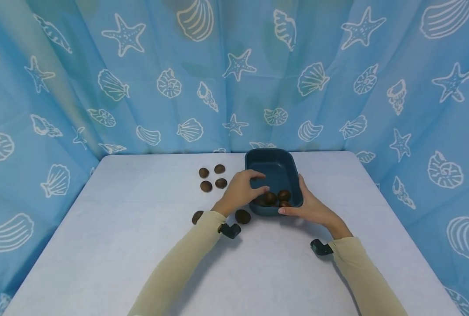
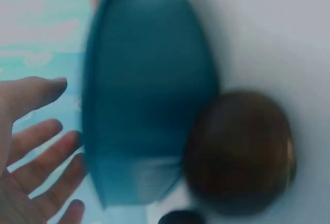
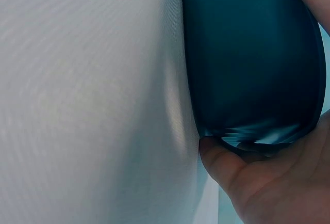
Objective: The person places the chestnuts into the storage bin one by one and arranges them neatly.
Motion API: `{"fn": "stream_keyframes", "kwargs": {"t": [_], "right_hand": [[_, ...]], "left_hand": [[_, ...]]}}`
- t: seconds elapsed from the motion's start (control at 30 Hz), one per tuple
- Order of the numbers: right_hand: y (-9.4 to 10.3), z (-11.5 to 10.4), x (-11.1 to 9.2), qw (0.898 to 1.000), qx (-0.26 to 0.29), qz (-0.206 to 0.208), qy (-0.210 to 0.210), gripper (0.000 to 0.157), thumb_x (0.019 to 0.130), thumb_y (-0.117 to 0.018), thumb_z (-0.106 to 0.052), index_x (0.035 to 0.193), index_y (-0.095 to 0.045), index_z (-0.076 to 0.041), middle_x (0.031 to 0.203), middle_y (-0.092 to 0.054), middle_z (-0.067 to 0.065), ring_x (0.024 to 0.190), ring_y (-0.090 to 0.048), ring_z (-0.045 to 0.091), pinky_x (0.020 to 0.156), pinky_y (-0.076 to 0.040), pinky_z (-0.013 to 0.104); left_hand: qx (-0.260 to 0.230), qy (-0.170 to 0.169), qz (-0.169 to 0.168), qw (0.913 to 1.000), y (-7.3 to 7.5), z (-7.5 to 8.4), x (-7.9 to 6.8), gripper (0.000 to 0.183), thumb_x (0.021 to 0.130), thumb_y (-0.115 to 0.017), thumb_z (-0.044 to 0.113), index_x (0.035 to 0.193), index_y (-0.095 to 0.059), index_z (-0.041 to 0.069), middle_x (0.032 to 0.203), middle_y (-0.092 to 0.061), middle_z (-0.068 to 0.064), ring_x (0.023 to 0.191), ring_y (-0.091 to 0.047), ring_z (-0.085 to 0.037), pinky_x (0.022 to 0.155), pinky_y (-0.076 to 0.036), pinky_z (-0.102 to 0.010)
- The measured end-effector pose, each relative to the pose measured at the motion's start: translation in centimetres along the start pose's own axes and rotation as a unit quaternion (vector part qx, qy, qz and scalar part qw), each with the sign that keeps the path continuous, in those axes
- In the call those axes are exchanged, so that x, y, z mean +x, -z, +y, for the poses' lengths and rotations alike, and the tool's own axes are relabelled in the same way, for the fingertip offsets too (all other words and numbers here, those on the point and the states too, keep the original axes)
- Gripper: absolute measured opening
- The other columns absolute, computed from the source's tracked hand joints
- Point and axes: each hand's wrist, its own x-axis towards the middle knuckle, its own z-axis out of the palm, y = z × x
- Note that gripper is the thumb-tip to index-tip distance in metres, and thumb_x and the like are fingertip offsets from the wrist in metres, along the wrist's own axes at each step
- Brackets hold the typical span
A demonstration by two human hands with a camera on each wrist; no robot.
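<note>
A dark teal rectangular bin (image 1: 275,171) sits toward the back of the table, with several glossy brown round nut-like pieces (image 1: 283,195) gathered at its near end. My left hand (image 1: 240,186) reaches over the bin's left rim. Its thumb and fingers are apart, and the left wrist view shows nothing between them. At the near right corner, my right hand (image 1: 307,206) grips the bin, thumb on the near side and fingers along the right wall. One loose brown piece (image 1: 243,217) lies just in front of the bin; in the left wrist view it looms large and blurred.
Left of the bin, several more brown pieces (image 1: 206,186) lie grouped on the white tabletop (image 1: 112,228). Another brown piece (image 1: 197,217) is partly hidden by the left forearm. Behind the table hangs a blue curtain (image 1: 203,66) with shell and starfish prints.
</note>
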Motion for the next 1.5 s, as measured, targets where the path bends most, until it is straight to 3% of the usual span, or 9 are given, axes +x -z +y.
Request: {"fn": "stream_keyframes", "kwargs": {"t": [0.27,0.43,0.6,0.83,0.97,1.2,1.5], "right_hand": [[0.1,-0.2,0.1,1.0,-0.01,0.006,-0.008,0.138,0.082,-0.082,-0.054,0.162,0.026,-0.026,0.175,0.011,0.015,0.161,-0.003,0.048,0.119,-0.02,0.076],[0.2,-0.2,0.0,1.0,-0.002,0.001,-0.002,0.138,0.082,-0.084,-0.051,0.162,0.026,-0.025,0.175,0.011,0.015,0.161,-0.003,0.048,0.119,-0.019,0.077],[0.4,-0.1,-0.2,1.0,0.002,0.002,-0.002,0.139,0.082,-0.085,-0.049,0.161,0.027,-0.026,0.175,0.011,0.016,0.16,-0.003,0.049,0.118,-0.019,0.078],[0.1,0.2,0.0,1.0,-0.001,0.004,-0.005,0.137,0.082,-0.083,-0.052,0.162,0.025,-0.026,0.175,0.009,0.016,0.16,-0.003,0.048,0.119,-0.018,0.078],[0.1,0.1,0.1,1.0,0.003,0.003,-0.003,0.136,0.083,-0.083,-0.052,0.162,0.025,-0.027,0.175,0.01,0.014,0.161,-0.002,0.047,0.119,-0.018,0.078],[0.3,-0.2,0.1,1.0,0.002,0.009,0.003,0.136,0.082,-0.084,-0.049,0.162,0.025,-0.029,0.175,0.008,0.015,0.16,-0.005,0.048,0.117,-0.019,0.079],[0.0,-0.1,0.0,1.0,-0.001,0.008,-0.006,0.137,0.082,-0.084,-0.051,0.163,0.023,-0.026,0.175,0.006,0.017,0.16,-0.005,0.049,0.118,-0.02,0.077]], "left_hand": [[-0.03,0.054,0.05,0.9968,5.2,-1.2,-2.7,0.037,0.093,-0.078,0.031,0.123,-0.074,0.01,0.121,-0.076,-0.007,0.109,-0.07,-0.025,0.088,-0.06,-0.04],[-0.047,0.076,0.078,0.993,8.0,-2.7,-5.3,0.033,0.092,-0.079,0.029,0.118,-0.075,0.008,0.115,-0.077,-0.011,0.101,-0.073,-0.027,0.089,-0.06,-0.044],[-0.041,0.119,0.086,0.9883,9.6,-3.9,-8.0,0.036,0.091,-0.08,0.031,0.117,-0.075,0.006,0.112,-0.077,-0.012,0.104,-0.071,-0.029,0.096,-0.057,-0.049],[0.003,0.171,0.071,0.9827,9.8,-5.5,-11.8,0.044,0.091,-0.079,0.033,0.123,-0.073,0.003,0.117,-0.077,-0.011,0.109,-0.07,-0.03,0.096,-0.056,-0.049],[0.027,0.197,0.056,0.9785,9.8,-6.0,-13.1,0.044,0.091,-0.078,0.031,0.124,-0.073,0.002,0.117,-0.077,-0.013,0.108,-0.071,-0.031,0.092,-0.058,-0.049],[0.032,0.231,-0.003,0.9724,9.6,-6.2,-13.9,0.052,0.088,-0.082,0.033,0.129,-0.07,0.003,0.121,-0.075,-0.013,0.11,-0.07,-0.029,0.088,-0.059,-0.045],[0.061,0.219,-0.014,0.9737,8.4,-6.2,-14.1,0.052,0.081,-0.089,0.028,0.123,-0.073,0.001,0.111,-0.077,-0.013,0.099,-0.071,-0.024,0.081,-0.059,-0.039]]}}
